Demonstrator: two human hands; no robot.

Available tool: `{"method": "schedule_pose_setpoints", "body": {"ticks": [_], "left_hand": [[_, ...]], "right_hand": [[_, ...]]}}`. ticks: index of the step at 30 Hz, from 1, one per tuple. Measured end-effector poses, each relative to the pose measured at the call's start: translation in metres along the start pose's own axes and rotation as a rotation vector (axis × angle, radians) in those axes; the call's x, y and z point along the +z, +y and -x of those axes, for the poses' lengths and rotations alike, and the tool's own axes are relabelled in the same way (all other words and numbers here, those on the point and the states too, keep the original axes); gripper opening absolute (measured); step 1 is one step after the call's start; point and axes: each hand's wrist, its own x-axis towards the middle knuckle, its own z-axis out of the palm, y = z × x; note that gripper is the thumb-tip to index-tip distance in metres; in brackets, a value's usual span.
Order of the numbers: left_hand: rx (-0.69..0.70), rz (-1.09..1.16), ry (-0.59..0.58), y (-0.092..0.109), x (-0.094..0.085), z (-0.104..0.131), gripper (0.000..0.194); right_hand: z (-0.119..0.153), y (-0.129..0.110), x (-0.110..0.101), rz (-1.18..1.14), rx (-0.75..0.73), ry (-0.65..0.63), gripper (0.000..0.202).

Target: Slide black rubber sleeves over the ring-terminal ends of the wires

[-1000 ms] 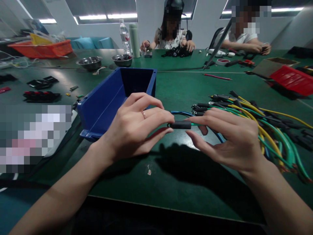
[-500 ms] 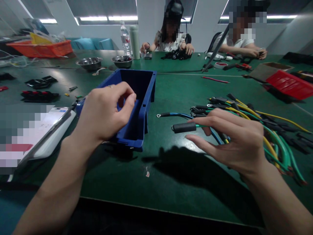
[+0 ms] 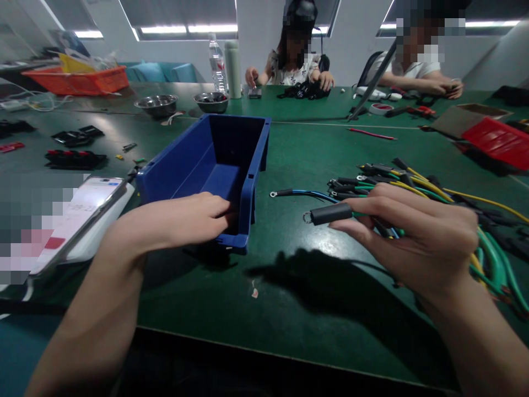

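My right hand pinches a green cable with a ring terminal between thumb and fingers. A black sleeve covers the cable's end, and the metal ring points left. On the table just behind it lies a blue cable with its own ring terminal. My left hand dips into the front of a blue plastic bin. Its thumb and fingers are drawn together and point downward. The fingertips are low in the bin, and what they hold, if anything, is hidden.
A pile of yellow, green and black cables lies at the right. Left of the bin rests a phone. Farther back stand metal bowls, a bottle and a red bin. Two people sit across the table.
My left hand has gone down from above the bin into its front part. My right hand has shifted slightly right with the cable, its thumb now closed against the sleeve.
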Motion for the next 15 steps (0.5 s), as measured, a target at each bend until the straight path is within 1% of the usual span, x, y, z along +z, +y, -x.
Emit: {"method": "schedule_pose_setpoints", "body": {"ticks": [3, 5, 7, 9, 12, 15], "left_hand": [[0.004, -0.044, 0.002, 0.0014, -0.0005, 0.0027, 0.027], [0.01, -0.046, -0.006, 0.0002, -0.0005, 0.0039, 0.026], [0.005, -0.042, -0.008, -0.0014, -0.0002, 0.0049, 0.027], [0.004, -0.034, -0.01, -0.0017, -0.0003, 0.0059, 0.027], [0.001, 0.0, -0.017, 0.0015, -0.0021, 0.0075, 0.029], [-0.011, 0.048, -0.041, 0.0068, -0.0051, 0.0095, 0.032]], "right_hand": [[0.0016, 0.0005, -0.0004, -0.003, 0.024, -0.018, 0.017], [0.0024, 0.0009, -0.0007, -0.016, 0.037, -0.025, 0.022], [0.0026, 0.0019, -0.0011, -0.019, 0.058, -0.019, 0.026], [0.0023, 0.0031, -0.0022, -0.016, 0.065, 0.003, 0.027], [0.0012, 0.005, -0.0047, 0.009, 0.027, 0.035, 0.027], [0.0008, 0.0066, -0.0068, 0.048, 0.008, 0.027, 0.025]]}}
